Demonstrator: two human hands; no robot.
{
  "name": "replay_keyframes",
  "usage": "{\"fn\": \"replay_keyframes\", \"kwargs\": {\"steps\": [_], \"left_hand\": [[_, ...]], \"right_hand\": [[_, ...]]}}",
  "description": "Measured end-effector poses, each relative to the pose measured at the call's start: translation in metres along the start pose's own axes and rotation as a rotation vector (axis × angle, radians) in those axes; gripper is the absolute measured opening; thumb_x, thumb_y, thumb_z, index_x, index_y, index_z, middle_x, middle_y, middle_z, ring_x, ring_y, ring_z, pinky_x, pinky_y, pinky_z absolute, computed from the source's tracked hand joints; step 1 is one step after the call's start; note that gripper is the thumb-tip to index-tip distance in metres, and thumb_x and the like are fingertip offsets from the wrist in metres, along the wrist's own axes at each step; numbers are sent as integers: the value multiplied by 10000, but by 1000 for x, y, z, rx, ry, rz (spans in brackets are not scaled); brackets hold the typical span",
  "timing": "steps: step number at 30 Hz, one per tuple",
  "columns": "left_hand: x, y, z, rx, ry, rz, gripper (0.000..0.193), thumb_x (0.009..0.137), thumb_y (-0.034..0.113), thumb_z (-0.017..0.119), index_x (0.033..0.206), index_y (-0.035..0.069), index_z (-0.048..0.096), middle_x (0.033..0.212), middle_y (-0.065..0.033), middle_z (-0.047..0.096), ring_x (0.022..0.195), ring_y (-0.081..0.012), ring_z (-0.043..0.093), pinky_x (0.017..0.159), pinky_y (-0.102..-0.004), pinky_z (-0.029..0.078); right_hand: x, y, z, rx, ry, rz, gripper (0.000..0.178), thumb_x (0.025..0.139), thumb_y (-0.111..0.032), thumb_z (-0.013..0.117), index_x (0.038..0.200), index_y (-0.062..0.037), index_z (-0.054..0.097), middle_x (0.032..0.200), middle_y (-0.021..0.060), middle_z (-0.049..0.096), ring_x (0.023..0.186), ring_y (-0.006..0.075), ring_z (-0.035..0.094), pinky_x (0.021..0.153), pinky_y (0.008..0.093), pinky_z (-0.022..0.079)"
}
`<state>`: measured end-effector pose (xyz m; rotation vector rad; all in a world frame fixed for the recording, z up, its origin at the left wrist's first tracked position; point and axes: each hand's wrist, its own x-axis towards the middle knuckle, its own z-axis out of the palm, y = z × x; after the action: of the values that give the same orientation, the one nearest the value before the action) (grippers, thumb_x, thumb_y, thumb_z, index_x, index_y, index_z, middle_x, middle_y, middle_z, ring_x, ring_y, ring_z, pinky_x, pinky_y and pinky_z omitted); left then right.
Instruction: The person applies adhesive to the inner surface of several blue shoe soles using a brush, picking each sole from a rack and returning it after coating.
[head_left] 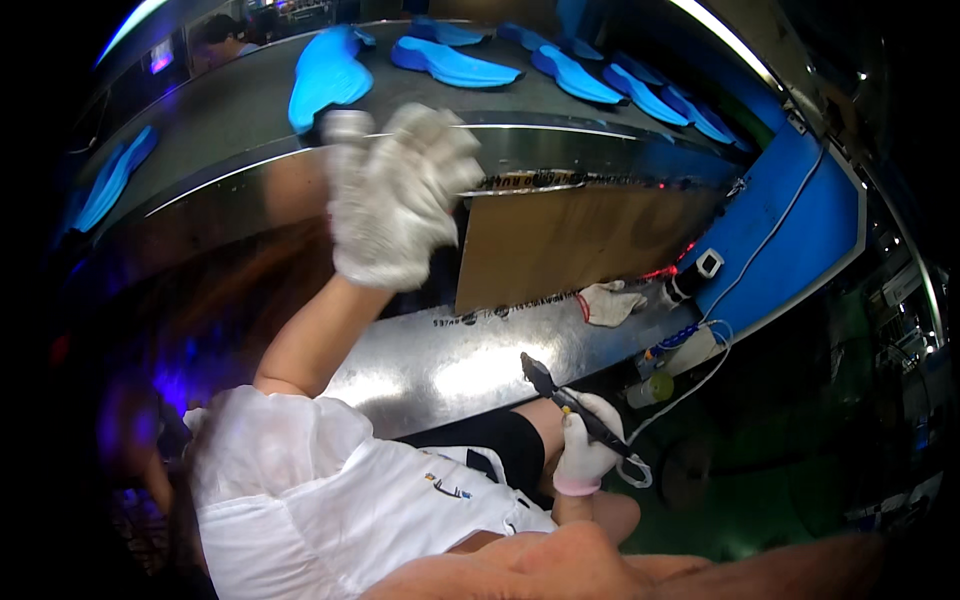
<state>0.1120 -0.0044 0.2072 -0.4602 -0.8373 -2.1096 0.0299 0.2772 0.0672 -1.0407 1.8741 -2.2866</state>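
Observation:
My left hand (pixel 400 195), in a white knit glove, is raised at the near edge of the dark conveyor belt (pixel 220 105). It is blurred by motion, with thumb and fingers apart and nothing seen in it. Just beyond the fingers lies a light blue shoe sole (pixel 330 80); contact cannot be made out. More blue soles (pixel 455 65) lie along the belt to the right, and one sole (pixel 115 180) lies far left. Low by my lap, my gloved right hand (pixel 585 455) is closed around a black pen-like tool (pixel 545 380) with a cord at its rear. The tip points up and left.
Below the belt runs a shiny metal ledge (pixel 430 365) with a brown board (pixel 570 240) behind it. A loose white glove (pixel 608 303) lies on the ledge. At right stand a blue panel (pixel 780 230) with a hanging white cable (pixel 770 235) and a small bottle (pixel 652 390). Another person (pixel 222 35) is behind the belt.

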Motion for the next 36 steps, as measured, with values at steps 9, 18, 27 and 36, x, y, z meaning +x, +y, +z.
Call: {"fn": "replay_keyframes", "kwargs": {"steps": [9, 18, 27, 36], "left_hand": [[165, -67, 23, 2205, -501, 497, 585, 952, 564, 460, 1273, 101, 618, 1404, -216, 482, 1293, -347, 477, 1033, -442, 437], [150, -23, 12, 2666, -362, -132, 653, 942, 628, 384, 1175, 81, 653, 1231, -157, 631, 1143, -350, 592, 1000, -447, 449], [28, 226, -39, 2864, 248, 908, 385, 878, 410, 643, 1124, 120, 699, 1241, -169, 610, 1147, -342, 572, 1000, -464, 447], [-69, 361, -18, 2728, 1573, -585, 654, 888, 611, 478, 1300, 115, 592, 1361, -148, 566, 1254, -362, 538, 1013, -526, 440]], "right_hand": [[-3, 9, -6, -3, 127, 124, 271, 767, 67, 582, 1037, 57, 613, 877, 101, 649, 631, 96, 552, 578, 216, 452], [-1, 30, -10, 55, 143, 210, 261, 794, 30, 572, 1052, 58, 601, 816, 77, 615, 611, 86, 530, 540, 204, 430], [-4, 19, 5, 124, 50, 330, 261, 815, 9, 583, 1070, 63, 603, 807, 67, 607, 594, 83, 503, 558, 209, 412], [-15, 61, 3, 78, -38, 330, 244, 804, -2, 633, 1035, 65, 595, 894, 107, 606, 605, 111, 540, 532, 223, 438]]}}
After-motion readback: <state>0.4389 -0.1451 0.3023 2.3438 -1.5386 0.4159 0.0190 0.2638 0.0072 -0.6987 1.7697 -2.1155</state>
